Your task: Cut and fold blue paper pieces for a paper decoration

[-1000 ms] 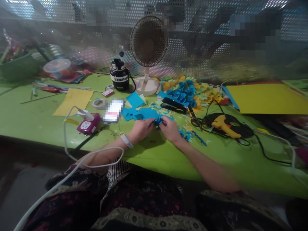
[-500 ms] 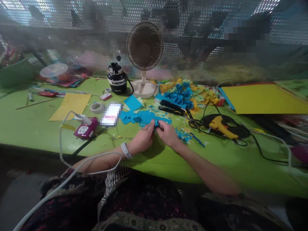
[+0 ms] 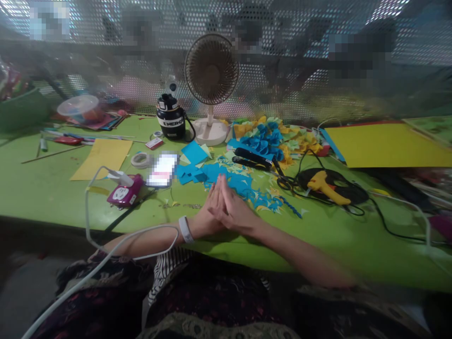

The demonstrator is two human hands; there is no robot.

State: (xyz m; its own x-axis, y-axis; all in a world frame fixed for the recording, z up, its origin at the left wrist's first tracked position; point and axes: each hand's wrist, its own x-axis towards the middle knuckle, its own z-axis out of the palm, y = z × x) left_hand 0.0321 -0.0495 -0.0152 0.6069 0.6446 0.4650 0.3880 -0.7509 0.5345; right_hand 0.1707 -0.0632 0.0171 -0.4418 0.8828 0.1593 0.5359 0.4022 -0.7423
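My left hand [image 3: 209,215] and my right hand [image 3: 237,211] are pressed palm to palm above the front of the green table, fingers stretched straight and pointing away from me. Whatever lies between the palms is hidden. Just beyond the fingertips spread flat pieces of blue paper [image 3: 212,173], with small blue and pale green scraps trailing off to the right. A twisted blue strip [image 3: 291,207] rests at the end of those scraps. Behind them lies a black stapler [image 3: 252,159], near a heap of blue paper petals [image 3: 266,139] and yellow ones [image 3: 300,141].
A yellow glue gun [image 3: 326,187] sits on a black round mat at right, cords around it. Leftward are a phone [image 3: 162,169], a tape roll [image 3: 140,160] and a purple power adapter [image 3: 125,192] whose white cable crosses my left forearm. A fan [image 3: 211,70] and a black bottle [image 3: 171,117] stand behind.
Half a second ago my fingertips pinched a small blue paper piece between both hands. Now the palms are closed together, slightly nearer to me, and that piece is out of sight.
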